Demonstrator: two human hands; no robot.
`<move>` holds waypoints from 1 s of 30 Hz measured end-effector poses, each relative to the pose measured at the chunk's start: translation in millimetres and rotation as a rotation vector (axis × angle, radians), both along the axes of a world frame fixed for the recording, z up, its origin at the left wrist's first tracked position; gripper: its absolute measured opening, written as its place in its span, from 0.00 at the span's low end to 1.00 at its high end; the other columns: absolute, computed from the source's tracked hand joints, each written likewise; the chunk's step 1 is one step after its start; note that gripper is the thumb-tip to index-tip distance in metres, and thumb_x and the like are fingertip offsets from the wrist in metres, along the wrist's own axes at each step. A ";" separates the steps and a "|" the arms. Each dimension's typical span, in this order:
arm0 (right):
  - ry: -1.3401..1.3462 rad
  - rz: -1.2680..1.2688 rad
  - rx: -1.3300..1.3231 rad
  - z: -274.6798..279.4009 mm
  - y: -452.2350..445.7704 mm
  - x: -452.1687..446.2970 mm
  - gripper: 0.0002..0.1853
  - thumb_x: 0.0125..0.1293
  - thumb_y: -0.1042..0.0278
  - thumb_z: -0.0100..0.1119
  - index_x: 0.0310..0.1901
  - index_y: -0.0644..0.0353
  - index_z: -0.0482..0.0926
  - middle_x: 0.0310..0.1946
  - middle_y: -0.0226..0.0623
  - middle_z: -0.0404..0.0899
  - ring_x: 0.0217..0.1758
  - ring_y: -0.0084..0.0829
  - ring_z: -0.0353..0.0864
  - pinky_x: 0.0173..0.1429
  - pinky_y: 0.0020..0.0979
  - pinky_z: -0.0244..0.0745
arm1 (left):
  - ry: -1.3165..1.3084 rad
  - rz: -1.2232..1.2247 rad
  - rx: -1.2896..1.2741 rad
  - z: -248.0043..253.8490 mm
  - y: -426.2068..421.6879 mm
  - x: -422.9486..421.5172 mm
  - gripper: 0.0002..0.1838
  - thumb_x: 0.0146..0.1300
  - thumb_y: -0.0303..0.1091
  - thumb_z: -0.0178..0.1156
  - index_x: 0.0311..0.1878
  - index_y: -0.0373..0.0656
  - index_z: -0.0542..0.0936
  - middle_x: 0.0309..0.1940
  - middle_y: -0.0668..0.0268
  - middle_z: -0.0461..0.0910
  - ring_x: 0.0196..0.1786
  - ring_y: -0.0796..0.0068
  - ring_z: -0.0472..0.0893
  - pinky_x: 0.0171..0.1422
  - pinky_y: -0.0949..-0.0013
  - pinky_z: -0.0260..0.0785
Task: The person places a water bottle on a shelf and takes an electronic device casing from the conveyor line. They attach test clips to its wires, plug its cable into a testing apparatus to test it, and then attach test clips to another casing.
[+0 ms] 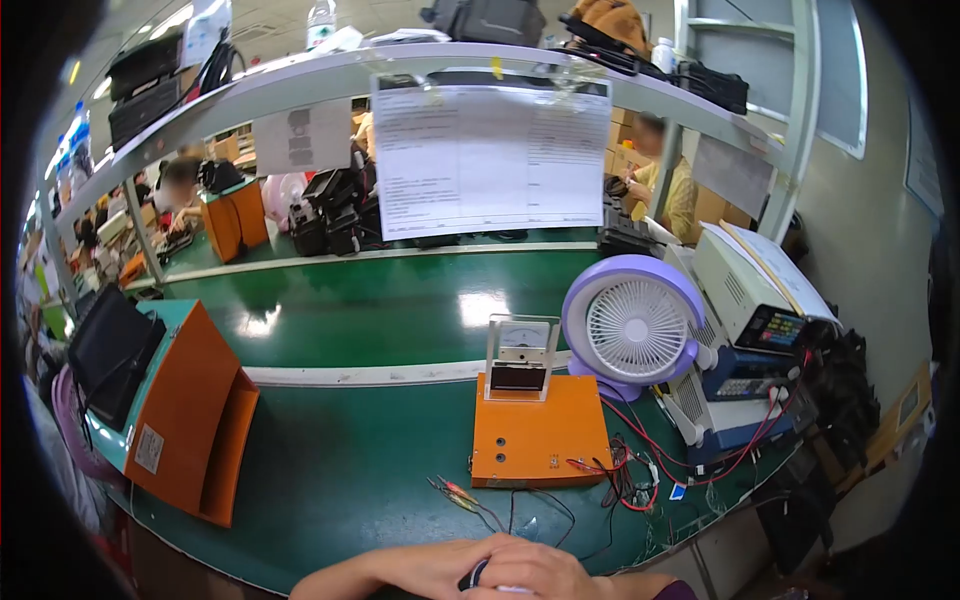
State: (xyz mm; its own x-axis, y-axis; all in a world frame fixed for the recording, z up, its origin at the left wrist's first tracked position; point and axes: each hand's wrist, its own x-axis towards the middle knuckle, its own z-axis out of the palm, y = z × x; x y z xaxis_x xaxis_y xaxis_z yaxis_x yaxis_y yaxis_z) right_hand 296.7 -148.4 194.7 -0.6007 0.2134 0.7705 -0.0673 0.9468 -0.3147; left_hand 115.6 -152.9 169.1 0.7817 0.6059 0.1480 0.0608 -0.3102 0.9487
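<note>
Head camera, bottom centre of the frame: a small dark-rimmed object [473, 574] with a whitish part is tucked between two bare hands, most of it hidden. Left hand [435, 566] and right hand [535, 572] meet around it, fingers curled and pressed together over it; which fingertips do the pinching, I can't tell.

Just above, slim clip leads [462, 497] in red and yellowish sleeves lie on the smooth green bench [360, 440]. Centre right, a boxy orange case [540, 430] with round dark sockets carries a clear-framed needle meter [522, 335], standing upright at its rear edge. Red and black cables [625, 475] tangle at the case's right side, and behind them comes a round lilac plastic fan [634, 330] with white ribbed blades.

Over to the right, boxy instruments [745, 290] sit stacked, papers on top. Lower left, an orange cabinet [175, 415] with a turquoise top, its hollow compartment opening rightward, bears a black flat-faced device [118, 358]. Top of the frame: a printed sheet [490, 160] taped to the shelf [300, 88], a clear plastic bottle [321, 25] above.
</note>
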 end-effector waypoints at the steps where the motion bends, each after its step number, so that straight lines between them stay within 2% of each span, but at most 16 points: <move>1: 0.041 -0.028 -0.017 -0.5 1.7 4.8 0.15 0.47 0.72 0.61 0.40 0.59 0.77 0.39 0.39 0.72 0.43 0.40 0.73 0.45 0.36 0.72 | 0.023 0.125 -0.062 5.0 -8.2 6.9 0.48 0.39 0.42 0.75 0.62 0.38 0.59 0.54 0.54 0.68 0.58 0.60 0.68 0.61 0.62 0.60; 4: 0.039 -0.130 -0.128 -4.8 4.4 22.4 0.16 0.48 0.75 0.59 0.43 0.59 0.76 0.39 0.40 0.71 0.43 0.43 0.73 0.44 0.37 0.71 | 0.126 0.475 0.111 -23.2 -26.7 38.6 0.49 0.41 0.41 0.74 0.63 0.37 0.56 0.54 0.51 0.68 0.55 0.56 0.70 0.57 0.60 0.64; 5: 0.038 -0.144 -0.155 -2.5 5.1 27.6 0.16 0.51 0.75 0.58 0.44 0.59 0.75 0.39 0.40 0.70 0.43 0.43 0.72 0.44 0.38 0.70 | 0.136 0.472 0.107 -29.1 -29.5 46.2 0.49 0.41 0.41 0.74 0.63 0.37 0.56 0.54 0.51 0.68 0.55 0.56 0.70 0.57 0.60 0.64; 7: 0.051 -0.164 -0.158 -1.4 3.6 32.7 0.15 0.53 0.74 0.57 0.44 0.60 0.75 0.39 0.41 0.70 0.43 0.44 0.72 0.45 0.38 0.69 | 0.123 0.640 0.446 -38.1 -31.5 57.5 0.51 0.40 0.42 0.74 0.64 0.37 0.54 0.54 0.50 0.67 0.55 0.54 0.71 0.58 0.59 0.64; 12: 0.090 -0.222 -0.147 -10.3 5.2 48.8 0.14 0.57 0.70 0.55 0.46 0.61 0.74 0.41 0.42 0.69 0.44 0.44 0.70 0.48 0.39 0.67 | 0.140 0.612 0.476 -47.4 -36.1 61.4 0.55 0.39 0.43 0.74 0.66 0.38 0.50 0.55 0.48 0.67 0.57 0.51 0.69 0.60 0.58 0.62; 14: 0.112 -0.292 -0.281 -11.8 9.3 56.1 0.14 0.61 0.66 0.53 0.46 0.62 0.74 0.41 0.43 0.69 0.46 0.44 0.68 0.50 0.39 0.65 | 0.161 0.662 0.217 -67.1 -44.9 59.4 0.57 0.39 0.43 0.74 0.68 0.38 0.48 0.58 0.49 0.65 0.59 0.53 0.68 0.63 0.58 0.60; 15: 0.152 -0.297 -0.366 -12.3 8.9 57.3 0.11 0.59 0.67 0.55 0.43 0.58 0.76 0.40 0.38 0.71 0.46 0.38 0.68 0.53 0.39 0.64 | 0.057 0.693 0.016 -73.3 -46.8 59.8 0.57 0.38 0.43 0.75 0.67 0.38 0.50 0.60 0.50 0.63 0.62 0.56 0.65 0.65 0.59 0.57; 16: 0.161 -0.290 -0.367 -11.6 13.2 60.8 0.11 0.59 0.67 0.55 0.43 0.58 0.76 0.40 0.38 0.71 0.46 0.38 0.68 0.53 0.39 0.64 | 0.067 0.698 0.020 -77.4 -48.5 55.1 0.57 0.38 0.43 0.75 0.67 0.38 0.50 0.60 0.50 0.63 0.62 0.56 0.65 0.65 0.59 0.57; 18: -0.050 0.028 -0.367 -10.2 26.2 69.4 0.26 0.48 0.75 0.69 0.50 0.63 0.69 0.46 0.42 0.66 0.44 0.38 0.73 0.50 0.35 0.70 | 0.136 0.554 -0.319 -75.0 -52.4 41.1 0.56 0.36 0.44 0.75 0.67 0.38 0.53 0.60 0.53 0.63 0.64 0.62 0.62 0.67 0.61 0.54; 19: 0.036 0.146 -0.609 -13.5 27.4 69.0 0.20 0.51 0.73 0.66 0.47 0.64 0.73 0.43 0.42 0.72 0.45 0.35 0.72 0.54 0.34 0.65 | 0.064 0.481 -0.319 -86.6 -50.6 32.9 0.54 0.34 0.44 0.76 0.65 0.38 0.57 0.58 0.57 0.66 0.63 0.66 0.62 0.67 0.63 0.53; 21: 0.029 0.489 -0.945 -21.1 50.2 66.9 0.21 0.51 0.72 0.66 0.48 0.64 0.73 0.37 0.40 0.74 0.45 0.36 0.71 0.54 0.35 0.65 | 0.007 0.154 -0.380 -97.1 -34.8 16.0 0.54 0.35 0.43 0.75 0.65 0.37 0.57 0.57 0.60 0.67 0.61 0.68 0.65 0.66 0.64 0.53; 22: 0.090 0.632 -0.908 -24.1 61.1 58.0 0.22 0.49 0.71 0.67 0.47 0.61 0.73 0.32 0.38 0.76 0.43 0.34 0.72 0.56 0.39 0.62 | -0.010 -0.001 -0.631 -85.5 -22.5 12.6 0.55 0.34 0.45 0.76 0.65 0.36 0.57 0.55 0.60 0.68 0.59 0.67 0.67 0.66 0.65 0.54; 24: 0.217 0.954 -0.917 -28.3 70.7 43.3 0.25 0.49 0.71 0.67 0.51 0.59 0.71 0.32 0.34 0.73 0.40 0.30 0.72 0.61 0.40 0.58 | -0.177 -0.226 -0.761 -108.4 -3.0 9.2 0.56 0.34 0.47 0.77 0.65 0.34 0.56 0.56 0.58 0.68 0.59 0.67 0.67 0.65 0.64 0.55; 25: 0.286 1.007 -1.062 -23.6 64.0 40.2 0.23 0.47 0.69 0.69 0.45 0.59 0.73 0.28 0.36 0.76 0.37 0.31 0.71 0.61 0.45 0.54 | -0.207 -0.388 -0.829 -113.7 4.9 12.3 0.57 0.35 0.49 0.76 0.64 0.32 0.56 0.57 0.57 0.68 0.60 0.67 0.66 0.65 0.63 0.56; 27: 0.342 1.035 -1.010 -20.3 60.1 41.8 0.22 0.47 0.69 0.69 0.45 0.59 0.73 0.27 0.36 0.76 0.36 0.31 0.71 0.61 0.45 0.54 | -0.107 -0.469 -0.776 -115.3 15.8 17.6 0.56 0.37 0.49 0.76 0.65 0.32 0.55 0.58 0.56 0.67 0.59 0.67 0.67 0.65 0.63 0.57; 30: 0.425 0.838 -0.937 -7.9 54.7 57.6 0.21 0.48 0.70 0.65 0.45 0.60 0.70 0.22 0.34 0.76 0.35 0.31 0.71 0.60 0.43 0.54 | -0.017 -0.346 -0.573 -72.9 22.9 30.6 0.55 0.39 0.48 0.75 0.65 0.33 0.53 0.58 0.57 0.66 0.58 0.69 0.66 0.63 0.66 0.57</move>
State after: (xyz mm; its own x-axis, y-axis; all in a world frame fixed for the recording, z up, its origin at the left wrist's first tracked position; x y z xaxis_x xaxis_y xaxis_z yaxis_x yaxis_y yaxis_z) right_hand 354.3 -93.6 186.8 -0.5605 0.4492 0.6958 -0.7760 0.0085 -0.6306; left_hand 146.2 -130.0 96.2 0.9456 0.3067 -0.1087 0.0324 0.2438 0.9693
